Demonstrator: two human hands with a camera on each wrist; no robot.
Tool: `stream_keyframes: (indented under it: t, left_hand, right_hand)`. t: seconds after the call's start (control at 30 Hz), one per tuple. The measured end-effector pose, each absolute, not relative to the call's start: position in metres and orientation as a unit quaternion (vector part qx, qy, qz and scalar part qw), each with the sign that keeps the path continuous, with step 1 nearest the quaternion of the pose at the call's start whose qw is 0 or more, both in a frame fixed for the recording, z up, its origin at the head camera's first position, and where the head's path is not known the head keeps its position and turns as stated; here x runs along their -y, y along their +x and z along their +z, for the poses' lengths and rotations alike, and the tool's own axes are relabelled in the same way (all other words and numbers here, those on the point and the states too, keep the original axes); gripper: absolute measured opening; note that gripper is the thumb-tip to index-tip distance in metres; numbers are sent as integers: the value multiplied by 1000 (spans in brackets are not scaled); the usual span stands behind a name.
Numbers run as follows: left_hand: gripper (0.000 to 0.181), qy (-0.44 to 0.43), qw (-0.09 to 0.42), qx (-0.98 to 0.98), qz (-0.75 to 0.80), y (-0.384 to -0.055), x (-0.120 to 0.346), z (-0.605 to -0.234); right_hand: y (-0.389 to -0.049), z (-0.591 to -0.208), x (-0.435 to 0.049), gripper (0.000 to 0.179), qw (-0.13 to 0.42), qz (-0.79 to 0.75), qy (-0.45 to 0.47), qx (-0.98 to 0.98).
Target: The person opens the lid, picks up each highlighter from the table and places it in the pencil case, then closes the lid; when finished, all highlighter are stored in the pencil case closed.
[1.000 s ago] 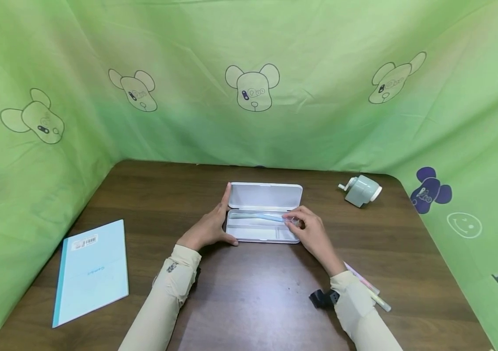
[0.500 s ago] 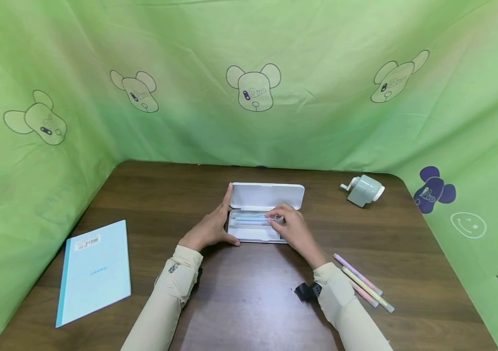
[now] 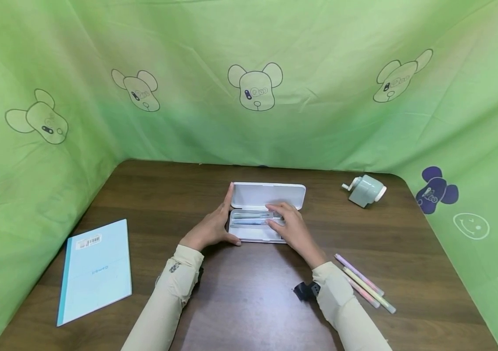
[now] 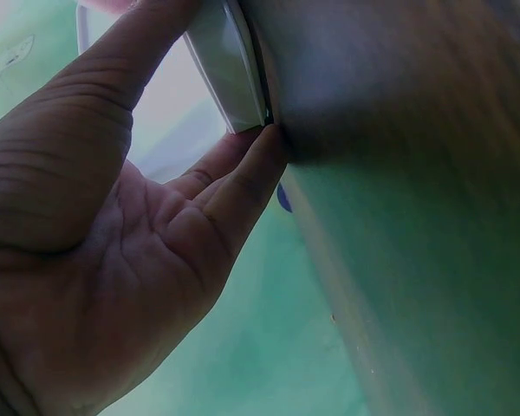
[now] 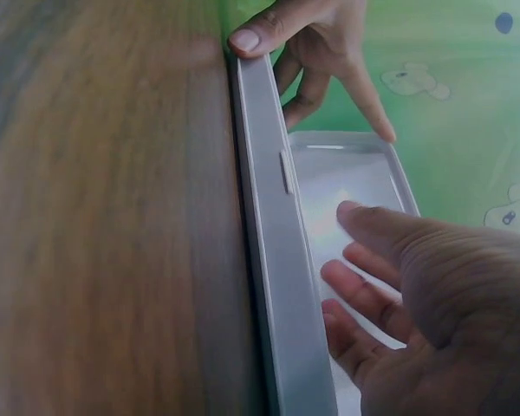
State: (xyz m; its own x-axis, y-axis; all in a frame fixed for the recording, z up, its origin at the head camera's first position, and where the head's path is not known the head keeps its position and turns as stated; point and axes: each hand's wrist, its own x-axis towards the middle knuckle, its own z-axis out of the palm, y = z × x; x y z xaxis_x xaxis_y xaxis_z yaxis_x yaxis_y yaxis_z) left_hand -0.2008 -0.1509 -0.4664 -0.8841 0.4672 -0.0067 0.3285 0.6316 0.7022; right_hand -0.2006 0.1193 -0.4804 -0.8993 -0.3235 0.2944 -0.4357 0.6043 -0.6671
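Observation:
A white pencil case [image 3: 253, 196] lies with its lid raised at the middle of the table. My left hand [image 3: 210, 229] grips its left end, the thumb on the front corner and one finger stretched up along the lid. Light blue pens [image 3: 246, 221] lie side by side in the case's back compartment. Over the right part of the case is my right hand [image 3: 291, 230], thumb and fingers apart. The right wrist view shows nothing between them; that hand [image 5: 442, 303] hides part of the case's inside there.
A light blue notebook [image 3: 96, 273] lies at the left on the wooden table [image 3: 249, 302]. Several capped pens [image 3: 365, 282] rest by the right forearm. A grey-green pencil sharpener [image 3: 366, 190] with a crank stands at the back right. Green curtain [image 3: 187, 126] surrounds the table.
My right hand has moved left with a light blue pen, laid it in the back compartment and let it go. The left hand stays on the case's left end.

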Motion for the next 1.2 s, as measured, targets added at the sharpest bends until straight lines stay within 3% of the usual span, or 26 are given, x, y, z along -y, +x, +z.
stream_keyframes:
  t: [0.17, 0.33, 0.6, 0.9, 1.2]
  left_hand:
    - [160, 222, 92, -898, 369, -201, 151, -468]
    - [160, 202, 121, -900, 366, -196, 143, -459]
    - [161, 208, 108, -903, 360, -198, 146, -462]
    - [160, 194, 127, -904, 359, -196, 144, -455]
    - [160, 191, 127, -906, 356, -194, 145, -454]
  right_hand:
    - [-198, -480, -125, 35, 94, 382, 212, 895]
    - [-191, -480, -137, 29, 107, 377, 205, 897]
    - [-175, -474, -166, 30, 110, 363, 193, 905]
    - [-148, -470, -220, 29, 114, 353, 145, 917]
    - [-105, -475, -281, 35, 187, 334, 156, 911]
